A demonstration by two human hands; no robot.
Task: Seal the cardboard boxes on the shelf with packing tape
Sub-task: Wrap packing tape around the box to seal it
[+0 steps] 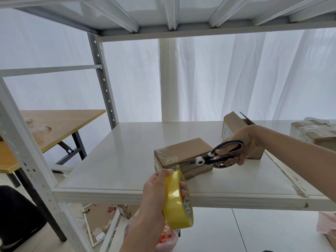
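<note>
While scissors (214, 157) meet tape (173, 166) at the box (181, 150)
My left fingers (183, 192) wrap the yellow roll (175, 202); my right fingers (241, 158) grip the handles.

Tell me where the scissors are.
Head view, right of centre: the right hand holds the scissors over the shelf, blades pointing left at the small cardboard box.

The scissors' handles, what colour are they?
Black with white trim on the scissors, seen in the head view.

Yellow tape roll (177, 200), black-and-white scissors (214, 157), brown cardboard boxes (181, 151) on a white shelf (118, 160).
</note>
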